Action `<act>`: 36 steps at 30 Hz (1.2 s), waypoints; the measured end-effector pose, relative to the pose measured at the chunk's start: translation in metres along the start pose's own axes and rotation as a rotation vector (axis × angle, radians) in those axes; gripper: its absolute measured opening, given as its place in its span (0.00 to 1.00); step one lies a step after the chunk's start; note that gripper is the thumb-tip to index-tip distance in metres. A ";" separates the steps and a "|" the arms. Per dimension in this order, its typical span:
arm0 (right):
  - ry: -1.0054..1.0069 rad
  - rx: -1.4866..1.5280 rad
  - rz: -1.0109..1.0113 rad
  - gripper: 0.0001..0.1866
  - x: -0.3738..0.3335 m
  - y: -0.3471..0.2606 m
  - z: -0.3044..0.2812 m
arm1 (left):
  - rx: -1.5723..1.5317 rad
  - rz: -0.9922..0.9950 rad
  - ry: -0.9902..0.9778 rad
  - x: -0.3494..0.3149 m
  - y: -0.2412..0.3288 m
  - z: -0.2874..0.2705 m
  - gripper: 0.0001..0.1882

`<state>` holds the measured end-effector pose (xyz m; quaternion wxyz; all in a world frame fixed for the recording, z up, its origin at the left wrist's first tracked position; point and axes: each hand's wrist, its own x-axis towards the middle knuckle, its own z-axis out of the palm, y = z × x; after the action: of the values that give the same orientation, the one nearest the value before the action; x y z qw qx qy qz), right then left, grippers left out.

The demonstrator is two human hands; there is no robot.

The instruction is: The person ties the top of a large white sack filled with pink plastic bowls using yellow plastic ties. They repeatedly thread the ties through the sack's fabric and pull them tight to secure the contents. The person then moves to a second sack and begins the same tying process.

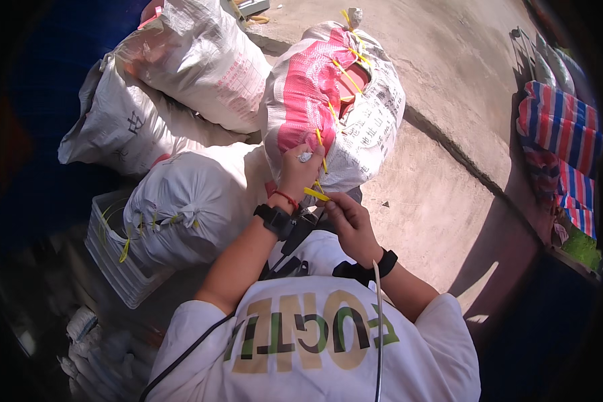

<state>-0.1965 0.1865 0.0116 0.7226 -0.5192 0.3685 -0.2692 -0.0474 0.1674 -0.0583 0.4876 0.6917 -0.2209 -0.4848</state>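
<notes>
A woven sack [375, 134], white with a broad pink-red band, stands in front of me. Yellow strap [342, 70] laces zigzag across its gap, where a reddish-brown content [352, 84] shows through. My left hand [298, 167] is closed at the sack's near end, gripping its fabric beside the lacing; a small white bit shows at its fingers. Just right of it and lower, my right hand [350, 224] pinches the yellow strap's loose end [316, 194] between thumb and fingers. The right hand's lower fingers are partly hidden.
More filled white sacks [228, 74] lean together at the left. One tied sack [181, 194] rests by a grey plastic crate [117, 268]. A crack [455, 157] runs across the concrete floor. Red-blue-white striped sheeting [559, 127] lies at the far right. A black cable [194, 348] crosses my shirt.
</notes>
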 end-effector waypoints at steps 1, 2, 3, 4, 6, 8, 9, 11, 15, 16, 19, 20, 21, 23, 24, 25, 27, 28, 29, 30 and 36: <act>0.026 -0.021 0.005 0.09 -0.006 0.006 0.008 | 0.041 -0.041 -0.010 0.003 0.002 -0.001 0.17; 0.013 -0.149 0.036 0.08 -0.012 0.003 0.012 | 0.047 -0.043 -0.053 0.004 0.004 0.000 0.17; 0.024 -0.148 0.027 0.07 -0.016 0.004 0.016 | 0.054 -0.047 -0.095 0.005 0.004 0.000 0.17; 0.035 -0.147 0.026 0.07 -0.022 0.006 0.021 | 0.059 -0.061 -0.136 0.003 0.004 0.000 0.17; -0.050 -0.284 -0.115 0.07 -0.022 0.019 0.023 | 0.083 -0.091 -0.172 0.006 0.006 -0.003 0.16; -0.127 -0.362 -0.252 0.06 -0.017 0.035 0.022 | 0.123 -0.113 -0.279 0.009 0.012 -0.003 0.17; -0.165 -0.362 -0.313 0.07 -0.013 0.045 0.026 | 0.158 -0.127 -0.360 0.011 0.016 -0.008 0.17; -0.292 -0.385 -0.334 0.07 -0.001 0.057 0.035 | 0.325 -0.047 -0.517 0.008 0.029 -0.014 0.18; -0.194 -0.385 -0.517 0.12 0.035 0.073 0.068 | 0.937 0.242 -0.887 -0.010 0.090 -0.022 0.24; -0.160 -0.397 -0.509 0.13 0.047 0.081 0.077 | 1.114 0.296 -0.992 -0.013 0.106 -0.024 0.26; -0.172 -0.445 -0.473 0.11 0.100 0.081 0.101 | 0.574 0.448 -0.611 -0.034 0.143 -0.058 0.28; -0.171 -0.554 -0.487 0.10 0.122 0.078 0.101 | 0.337 0.443 -0.485 -0.041 0.152 -0.064 0.27; -0.161 -0.816 -0.556 0.07 0.141 0.068 0.099 | 0.265 0.513 -0.295 -0.048 0.153 -0.071 0.25; -0.142 -1.055 -0.464 0.04 0.162 0.015 0.083 | 0.112 0.627 0.031 -0.063 0.140 -0.089 0.17; -0.140 -1.170 -0.620 0.05 0.168 -0.002 0.067 | 0.087 0.560 0.039 -0.066 0.120 -0.094 0.16; -0.098 -1.209 -0.548 0.05 0.174 -0.012 0.051 | 0.059 0.490 0.043 -0.069 0.098 -0.096 0.16; -0.021 -1.194 -0.513 0.07 0.183 -0.015 0.013 | 0.181 0.321 -0.048 -0.068 0.066 -0.087 0.15; -0.053 -1.114 -0.364 0.08 0.183 -0.016 -0.003 | 0.329 0.216 -0.146 -0.066 0.053 -0.075 0.15; 0.049 -1.056 -0.451 0.09 0.182 -0.002 -0.021 | 0.381 0.202 -0.134 -0.064 0.037 -0.062 0.16; 0.140 -1.053 -0.411 0.09 0.176 0.004 -0.024 | 0.423 0.187 -0.112 -0.059 0.021 -0.052 0.16; 0.218 -0.832 -0.231 0.09 0.160 0.004 -0.035 | 0.613 0.259 -0.004 -0.045 0.009 -0.018 0.16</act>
<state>-0.1320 0.0452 -0.0391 0.3742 -0.7722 0.4590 -0.2303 -0.0488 0.2068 -0.0291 0.3138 0.7714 -0.4437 -0.3310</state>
